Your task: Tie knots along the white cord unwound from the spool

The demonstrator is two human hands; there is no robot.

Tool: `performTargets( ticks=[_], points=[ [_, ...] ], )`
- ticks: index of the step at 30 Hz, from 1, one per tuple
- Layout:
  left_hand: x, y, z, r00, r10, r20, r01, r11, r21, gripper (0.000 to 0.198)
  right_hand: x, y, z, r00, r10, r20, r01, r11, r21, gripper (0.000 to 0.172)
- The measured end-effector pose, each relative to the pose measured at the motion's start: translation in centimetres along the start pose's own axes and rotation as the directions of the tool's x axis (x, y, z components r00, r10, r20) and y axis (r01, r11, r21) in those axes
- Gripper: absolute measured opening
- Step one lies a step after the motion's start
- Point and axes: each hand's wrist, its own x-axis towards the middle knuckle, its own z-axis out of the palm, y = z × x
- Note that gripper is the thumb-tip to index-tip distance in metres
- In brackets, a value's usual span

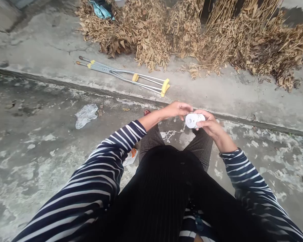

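My right hand [210, 126] is closed round a white spool [195, 120], its flat end with a round hole turned to the left. Thin line seems to be wound about the spool's body. Close by on the left, my left hand [178, 110] has its fingers curled together near the spool's top edge. What those fingers pinch, if anything, is too small to make out. A loose white cord [172, 134] hangs from beside the spool and lies tangled on the ground between my legs.
A pair of crutches [138, 80] with yellow pads lies on the raised concrete ledge [192, 90] ahead. Dried leafy stalks [151, 37] are heaped behind it, with a blue cloth [101, 10] on top. A clear plastic bag [86, 115] and an orange-white packet [131, 157] lie on the ground.
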Motion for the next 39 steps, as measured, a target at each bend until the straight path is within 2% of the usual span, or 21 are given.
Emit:
performTargets(
  ticks=[4,8,11,15,19,23,27,31,35,39],
  points=[
    [-0.4,-1.9,1.8,0.99,0.071,-0.123,-0.076,0.996,-0.04,0.036,0.0,-0.1,-0.6,0.998,0.054,0.044,-0.056,0.997,0.055,0.049],
    [-0.4,-1.8,1.7,0.974,0.163,-0.156,-0.138,0.977,0.161,0.026,-0.2,-0.2,-0.8,0.996,0.037,0.079,-0.043,0.996,0.077,0.047],
    [-0.6,-0.4,0.9,0.98,0.164,-0.116,-0.124,0.947,0.295,0.025,-0.6,-0.6,-0.7,0.994,0.004,0.109,-0.01,0.998,0.056,0.05],
    [-0.6,2.7,-0.3,0.999,0.0,0.033,-0.011,0.951,0.31,0.024,-0.8,-1.1,-0.2,0.989,-0.029,0.142,0.029,1.0,0.004,0.053],
    [-0.5,5.6,-1.0,0.977,-0.092,0.191,0.014,0.927,0.374,0.015,-0.7,-1.3,0.2,0.984,-0.029,0.178,0.031,0.999,-0.008,0.056],
    [-0.7,6.3,-0.8,0.96,-0.17,0.224,0.083,0.932,0.353,0.01,-0.7,-1.6,0.7,0.981,-0.044,0.189,0.04,0.999,0.021,0.056],
    [-1.2,5.1,-0.3,0.964,-0.182,0.194,0.131,0.96,0.249,0.008,-0.9,-1.3,1.1,0.989,-0.065,0.135,0.056,0.996,0.072,0.057],
    [-1.7,2.9,-0.1,0.97,-0.185,0.156,0.17,0.98,0.109,0.011,-1.1,-0.4,0.6,0.994,-0.041,0.103,0.03,0.994,0.106,0.06],
    [-2.4,-1.6,-0.1,0.977,-0.202,0.062,0.202,0.979,0.01,0.016,-1.4,-0.4,-1.0,0.996,-0.073,0.048,0.063,0.98,0.188,0.061],
    [-3.4,-6.9,0.0,0.971,-0.237,0.006,0.235,0.959,-0.155,0.033,-1.9,-1.6,-1.7,0.991,-0.137,-0.013,0.137,0.971,0.196,0.056]
  ],
)
